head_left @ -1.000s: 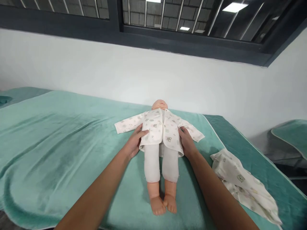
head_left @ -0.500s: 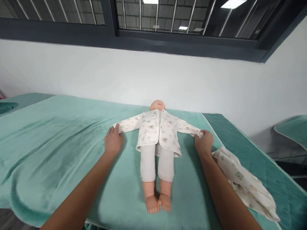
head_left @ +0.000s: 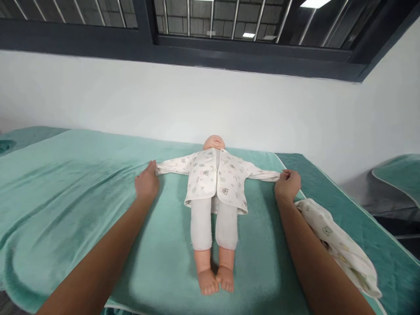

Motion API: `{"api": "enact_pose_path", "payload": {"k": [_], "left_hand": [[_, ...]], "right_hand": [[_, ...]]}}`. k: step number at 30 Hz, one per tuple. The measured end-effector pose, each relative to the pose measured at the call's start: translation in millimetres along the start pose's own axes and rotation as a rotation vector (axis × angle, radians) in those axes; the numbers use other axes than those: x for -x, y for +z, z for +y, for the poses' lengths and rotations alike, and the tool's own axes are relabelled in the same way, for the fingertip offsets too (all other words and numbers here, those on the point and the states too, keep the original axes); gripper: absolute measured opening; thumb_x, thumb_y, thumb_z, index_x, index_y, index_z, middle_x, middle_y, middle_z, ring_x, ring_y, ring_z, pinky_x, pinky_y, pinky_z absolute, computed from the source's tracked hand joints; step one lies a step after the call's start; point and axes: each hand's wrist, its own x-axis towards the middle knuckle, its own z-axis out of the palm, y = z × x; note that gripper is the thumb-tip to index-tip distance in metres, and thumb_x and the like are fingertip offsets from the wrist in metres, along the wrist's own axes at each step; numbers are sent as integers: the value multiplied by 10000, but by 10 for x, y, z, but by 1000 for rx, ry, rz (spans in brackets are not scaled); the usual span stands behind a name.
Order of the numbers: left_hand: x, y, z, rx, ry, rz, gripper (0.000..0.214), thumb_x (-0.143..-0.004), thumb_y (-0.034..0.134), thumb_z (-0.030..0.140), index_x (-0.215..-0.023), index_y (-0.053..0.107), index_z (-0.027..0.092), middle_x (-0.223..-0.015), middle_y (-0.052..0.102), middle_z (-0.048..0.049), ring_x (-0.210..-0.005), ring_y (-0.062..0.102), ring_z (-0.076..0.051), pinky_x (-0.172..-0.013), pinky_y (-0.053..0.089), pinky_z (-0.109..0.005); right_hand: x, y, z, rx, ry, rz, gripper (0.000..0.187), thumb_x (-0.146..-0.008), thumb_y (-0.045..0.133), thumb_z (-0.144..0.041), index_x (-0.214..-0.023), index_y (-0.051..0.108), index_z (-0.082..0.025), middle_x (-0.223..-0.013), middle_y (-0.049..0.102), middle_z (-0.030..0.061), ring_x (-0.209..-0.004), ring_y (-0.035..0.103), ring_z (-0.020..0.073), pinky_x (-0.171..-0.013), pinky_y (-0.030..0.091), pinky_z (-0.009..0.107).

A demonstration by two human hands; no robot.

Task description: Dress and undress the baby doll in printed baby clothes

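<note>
A baby doll (head_left: 215, 218) lies on its back on a teal blanket (head_left: 82, 205), head toward the wall. It wears a white printed jacket (head_left: 215, 177) and white leggings, and its feet are bare. My left hand (head_left: 147, 183) pinches the cuff of the jacket's left-side sleeve, which is stretched out sideways. My right hand (head_left: 288, 184) is closed on the cuff of the other sleeve, also pulled out straight. Both sleeves lie flat on the blanket.
A second white printed garment (head_left: 337, 245) lies crumpled by my right forearm near the blanket's right edge. A white wall and a dark-framed window run behind the bed. Another teal-covered surface (head_left: 398, 175) stands at the far right.
My hands left the doll's waist and moved outward to the sleeve ends. They have drawn both sleeves out straight to the sides.
</note>
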Motion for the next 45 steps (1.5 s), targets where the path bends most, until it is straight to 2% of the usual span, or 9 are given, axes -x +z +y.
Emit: {"api": "enact_pose_path", "payload": {"k": [4,8,15,19,24,31,37,41,45], "left_hand": [[50,-15,85,-2,40,67,543,-883,345,94,-1403,490,157,-1485,461,-143,-1340,435,-334,-1022,381,-518],[278,-63,243,90,198,172,503,-833,409,101,-1305,558,187,-1456,487,-108,-1378,372,-292,-1090,336,-471],[938,-177,449,515,345,-294,607,-786,540,245,-1379,414,211,-1312,582,-102,-1190,553,-258,-1023,416,-419],[1091,-234,536,413,347,-294,421,-804,583,342,-1202,551,210,-1173,643,-87,-1097,580,-267,-973,420,-421],[1110,-232,633,156,456,-199,220,-918,436,324,-957,621,210,-1072,643,-95,-1010,574,-279,-875,422,-417],[1278,-344,578,259,507,-177,166,-914,422,230,-884,584,210,-1038,637,-59,-942,581,-225,-809,438,-354],[1248,-257,550,266,438,-94,147,-907,465,271,-978,581,216,-1013,639,-72,-955,590,-260,-817,448,-391],[1237,-239,562,414,445,-40,332,-920,485,314,-1240,523,235,-1185,590,-85,-1016,596,-239,-843,473,-372],[1247,-237,534,465,491,-44,229,-954,437,326,-1094,594,236,-1183,592,-74,-1030,603,-218,-870,475,-346]], "right_hand": [[170,-34,-181,-32,-104,12,264,-820,452,-238,-1011,597,-128,-1088,606,161,-1086,503,282,-1006,336,465],[654,-80,-613,-290,-219,-168,279,-880,489,-357,-1069,581,-173,-1020,624,98,-897,570,214,-832,464,375],[1521,-402,-865,-518,-231,-441,194,-916,496,-313,-1064,567,-210,-1039,606,70,-938,574,191,-807,490,348],[1727,-564,-706,-469,-203,-474,349,-842,497,-190,-1190,515,-219,-1174,572,94,-1079,541,220,-891,472,387],[1711,-533,-727,-176,-225,-439,269,-814,527,-249,-1071,598,-212,-998,609,82,-932,544,247,-810,440,384],[1566,-564,-626,-196,-99,-291,249,-830,463,-283,-960,636,-159,-773,606,41,-712,531,195,-702,439,330],[1618,-582,-769,-213,-383,-235,443,-820,491,-178,-1254,578,-168,-1253,567,157,-1170,515,277,-997,438,475],[1501,-479,-1055,-272,-551,-379,588,-834,433,-91,-1404,485,-226,-1457,475,91,-1365,406,240,-1138,347,463],[1387,-343,-1289,-346,-607,-521,520,-899,418,-140,-1396,508,-260,-1437,525,43,-1363,441,212,-1151,353,450]]}}
